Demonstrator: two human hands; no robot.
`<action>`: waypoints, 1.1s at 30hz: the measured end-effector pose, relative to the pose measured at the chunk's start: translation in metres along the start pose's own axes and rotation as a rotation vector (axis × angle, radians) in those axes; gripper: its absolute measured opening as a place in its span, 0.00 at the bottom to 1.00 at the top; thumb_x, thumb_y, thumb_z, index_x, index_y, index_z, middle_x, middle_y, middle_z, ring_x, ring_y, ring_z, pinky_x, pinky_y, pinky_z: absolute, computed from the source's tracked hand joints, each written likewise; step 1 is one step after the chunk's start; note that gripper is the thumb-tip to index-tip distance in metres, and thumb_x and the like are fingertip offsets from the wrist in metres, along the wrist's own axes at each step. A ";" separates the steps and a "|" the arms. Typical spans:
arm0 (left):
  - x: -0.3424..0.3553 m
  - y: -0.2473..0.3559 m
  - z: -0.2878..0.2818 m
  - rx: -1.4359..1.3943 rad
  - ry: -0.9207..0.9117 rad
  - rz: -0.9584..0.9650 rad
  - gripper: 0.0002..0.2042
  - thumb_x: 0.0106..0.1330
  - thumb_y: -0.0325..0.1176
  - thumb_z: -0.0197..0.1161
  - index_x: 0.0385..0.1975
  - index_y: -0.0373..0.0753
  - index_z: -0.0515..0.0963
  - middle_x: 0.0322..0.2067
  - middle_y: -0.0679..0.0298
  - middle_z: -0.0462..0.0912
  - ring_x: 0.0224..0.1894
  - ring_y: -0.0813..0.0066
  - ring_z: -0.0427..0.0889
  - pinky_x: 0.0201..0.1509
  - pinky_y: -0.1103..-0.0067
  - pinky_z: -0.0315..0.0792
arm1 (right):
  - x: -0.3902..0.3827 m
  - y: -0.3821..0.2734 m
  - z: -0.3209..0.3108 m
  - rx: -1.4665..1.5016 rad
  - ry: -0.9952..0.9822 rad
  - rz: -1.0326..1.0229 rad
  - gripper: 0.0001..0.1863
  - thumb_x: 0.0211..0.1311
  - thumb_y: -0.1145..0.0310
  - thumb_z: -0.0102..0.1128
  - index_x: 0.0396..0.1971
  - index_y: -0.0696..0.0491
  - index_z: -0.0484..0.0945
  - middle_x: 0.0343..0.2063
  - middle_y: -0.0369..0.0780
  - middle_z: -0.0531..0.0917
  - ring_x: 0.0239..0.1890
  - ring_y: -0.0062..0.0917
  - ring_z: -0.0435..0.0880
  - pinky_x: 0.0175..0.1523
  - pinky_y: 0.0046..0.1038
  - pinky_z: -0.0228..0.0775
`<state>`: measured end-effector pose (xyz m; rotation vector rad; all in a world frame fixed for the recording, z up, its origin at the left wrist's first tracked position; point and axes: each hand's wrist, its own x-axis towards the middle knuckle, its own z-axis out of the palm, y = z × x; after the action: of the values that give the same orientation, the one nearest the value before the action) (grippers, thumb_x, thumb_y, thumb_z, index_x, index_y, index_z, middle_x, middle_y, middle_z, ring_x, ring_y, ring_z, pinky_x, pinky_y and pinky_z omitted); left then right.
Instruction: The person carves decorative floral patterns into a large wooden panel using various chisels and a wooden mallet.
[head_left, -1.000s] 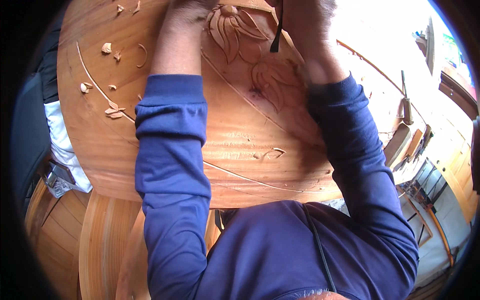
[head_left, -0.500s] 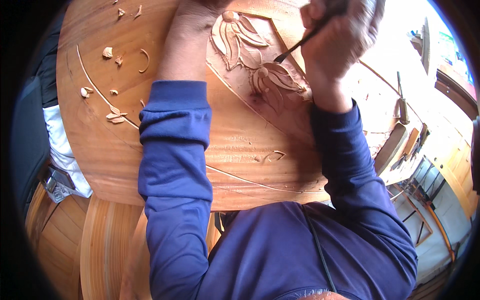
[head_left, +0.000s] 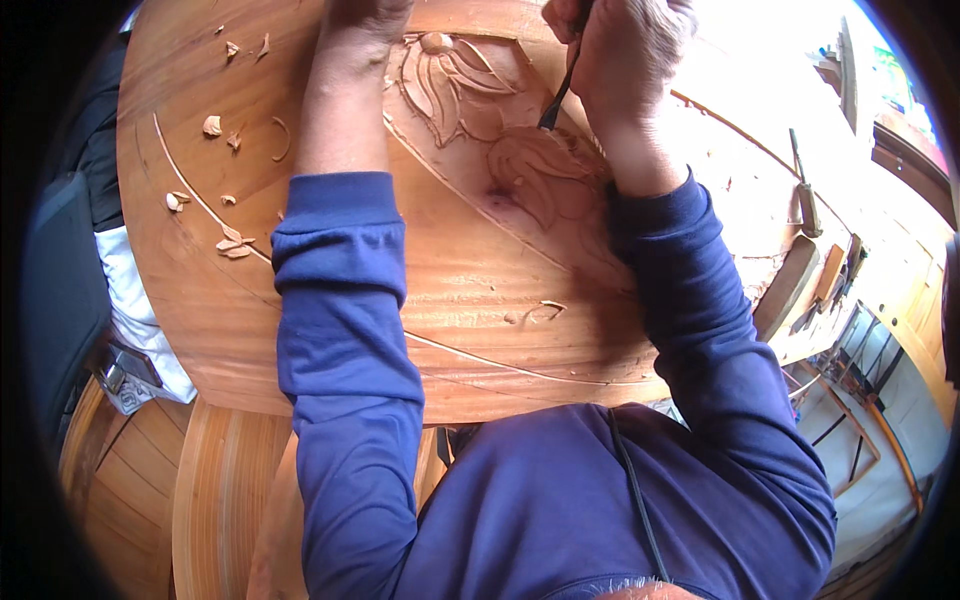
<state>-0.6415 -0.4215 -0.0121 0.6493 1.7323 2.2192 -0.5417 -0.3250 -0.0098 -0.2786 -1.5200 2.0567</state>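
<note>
Carved wooden panel [head_left: 450, 270] at centre; shavings [head_left: 212, 126] at ten o'clock. Dark carving tool [head_left: 563, 96] at one, tip by flower relief [head_left: 520, 165], right hand's [head_left: 635, 60] grip clenched round it. Left hand [head_left: 370, 14] at eleven, grip cropped: cannot tell.

At left, white cloth [head_left: 132, 305] lies beside dark grey fabric [head_left: 65, 280].

Dark slender carving tool [head_left: 564, 88] — tilted, tip down, flat brown wooden panel [head_left: 480, 260], relief-carved flowers [head_left: 430, 88]
</note>
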 end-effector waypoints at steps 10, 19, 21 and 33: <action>-0.003 -0.004 0.005 0.028 0.018 0.077 0.37 0.77 0.60 0.52 0.74 0.37 0.59 0.45 0.55 0.84 0.36 0.70 0.87 0.40 0.79 0.80 | 0.000 0.006 -0.018 0.023 0.353 -0.019 0.11 0.81 0.55 0.51 0.46 0.46 0.72 0.25 0.30 0.71 0.17 0.12 0.67 0.18 0.17 0.58; 0.005 -0.016 -0.028 0.097 0.019 0.169 0.34 0.79 0.59 0.50 0.74 0.38 0.62 0.43 0.57 0.86 0.35 0.72 0.88 0.37 0.81 0.80 | -0.039 -0.039 -0.092 0.108 0.197 0.131 0.12 0.79 0.55 0.54 0.43 0.48 0.70 0.35 0.40 0.80 0.20 0.14 0.71 0.21 0.14 0.63; 0.014 -0.022 -0.035 0.148 0.077 0.073 0.31 0.80 0.55 0.50 0.73 0.39 0.65 0.42 0.58 0.86 0.34 0.72 0.88 0.36 0.82 0.79 | -0.053 -0.049 -0.124 0.021 0.283 0.175 0.10 0.79 0.56 0.55 0.43 0.45 0.71 0.32 0.35 0.79 0.19 0.13 0.73 0.17 0.16 0.60; -0.011 -0.037 -0.038 0.836 0.189 0.421 0.24 0.82 0.48 0.48 0.64 0.35 0.76 0.52 0.53 0.84 0.58 0.66 0.82 0.60 0.73 0.75 | -0.078 -0.054 -0.156 -0.096 0.282 0.152 0.15 0.81 0.63 0.51 0.60 0.51 0.70 0.29 0.35 0.77 0.19 0.14 0.72 0.21 0.19 0.66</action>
<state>-0.6534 -0.4488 -0.0571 1.0734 2.8672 1.7291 -0.3859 -0.2302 -0.0242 -0.7102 -1.4614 1.9606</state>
